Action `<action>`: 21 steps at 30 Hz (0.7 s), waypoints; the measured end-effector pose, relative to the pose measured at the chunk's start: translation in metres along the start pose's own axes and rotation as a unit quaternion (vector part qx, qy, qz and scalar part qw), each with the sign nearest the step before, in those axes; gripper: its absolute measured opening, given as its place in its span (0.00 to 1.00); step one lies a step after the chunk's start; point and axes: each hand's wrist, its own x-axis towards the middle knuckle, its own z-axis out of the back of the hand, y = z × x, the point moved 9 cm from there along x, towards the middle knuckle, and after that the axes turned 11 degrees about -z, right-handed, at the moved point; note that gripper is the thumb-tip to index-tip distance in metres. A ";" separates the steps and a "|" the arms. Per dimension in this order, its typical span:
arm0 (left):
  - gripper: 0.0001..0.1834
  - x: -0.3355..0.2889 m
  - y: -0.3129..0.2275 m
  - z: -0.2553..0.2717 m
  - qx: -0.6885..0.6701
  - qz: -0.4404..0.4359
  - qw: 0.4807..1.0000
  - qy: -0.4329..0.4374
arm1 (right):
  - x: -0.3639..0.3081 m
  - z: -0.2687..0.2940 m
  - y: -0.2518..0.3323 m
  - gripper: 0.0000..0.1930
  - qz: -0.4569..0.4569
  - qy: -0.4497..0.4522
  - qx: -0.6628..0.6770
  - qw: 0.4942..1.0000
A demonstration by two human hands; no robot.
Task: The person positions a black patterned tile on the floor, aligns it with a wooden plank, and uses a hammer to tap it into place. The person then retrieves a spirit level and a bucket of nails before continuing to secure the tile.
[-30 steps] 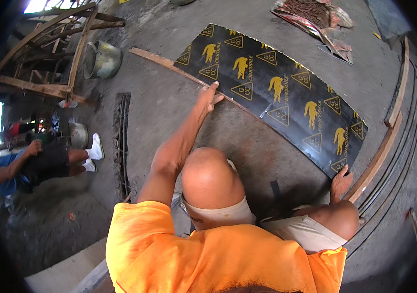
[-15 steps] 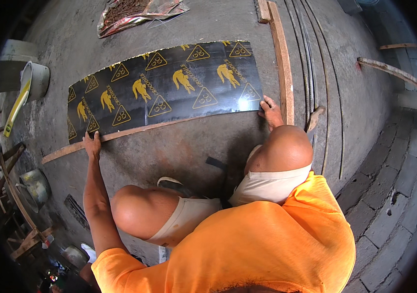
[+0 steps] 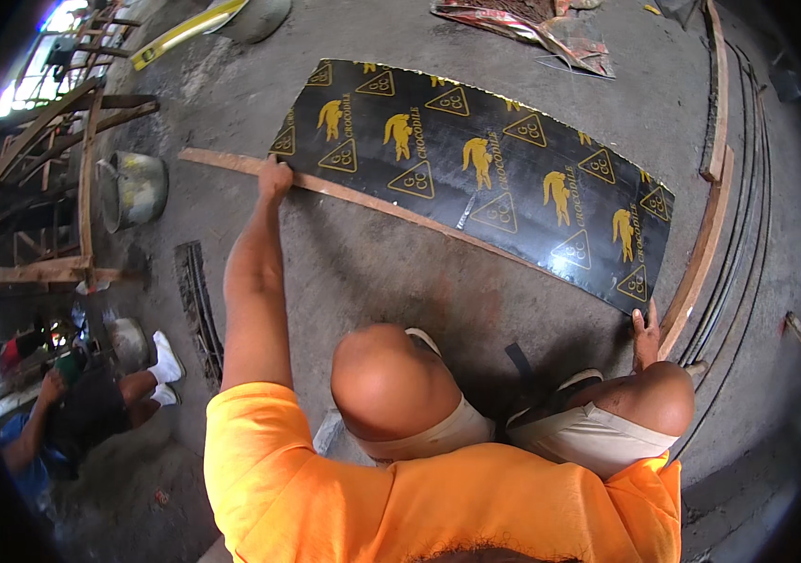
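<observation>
A black plywood panel [image 3: 438,141] with yellow printed marks lies in front of me, its far edge rough and pale. Along its near edge runs a narrow wooden strip [image 3: 391,208], which sticks out past the panel's left end. My left hand [image 3: 276,176] is closed on the panel's near left corner, right where the strip passes; its fingertips are partly hidden. At the near right corner, my right hand [image 3: 645,336] holds the panel's edge with fingers pointing up against it. My knees are bent just behind the panel.
Wooden boards [image 3: 701,263] and several long metal rods [image 3: 743,216] lie at the right. A bucket [image 3: 138,188], a timber frame [image 3: 89,206] and a seated person [image 3: 91,403] are at the left. Far off are a yellow level [image 3: 185,33] and a torn sack [image 3: 522,21].
My view has swung left, so the panel appears tilted and further right, and the seated person shows more fully. Both hands stay at the panel's near corners; the left fingers look more curled.
</observation>
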 end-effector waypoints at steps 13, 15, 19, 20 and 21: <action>0.21 0.028 0.082 -0.019 -0.229 0.117 0.966 0.018 | -0.003 0.003 -0.006 0.32 -0.091 -0.092 0.033 0.991; 0.20 0.021 0.078 -0.008 -0.181 0.120 0.976 0.005 | -0.004 0.002 -0.001 0.31 -0.077 -0.096 0.049 0.991; 0.20 0.025 0.083 -0.007 0.009 0.125 0.987 0.098 | -0.005 -0.004 0.006 0.29 -0.052 -0.096 0.073 0.991; 0.17 0.031 0.083 -0.002 0.042 0.107 0.990 0.086 | -0.006 -0.003 0.007 0.28 -0.048 -0.111 0.069 0.990; 0.16 0.035 0.083 -0.004 0.101 0.090 0.984 0.113 | -0.007 -0.003 0.008 0.28 -0.040 -0.123 0.073 0.989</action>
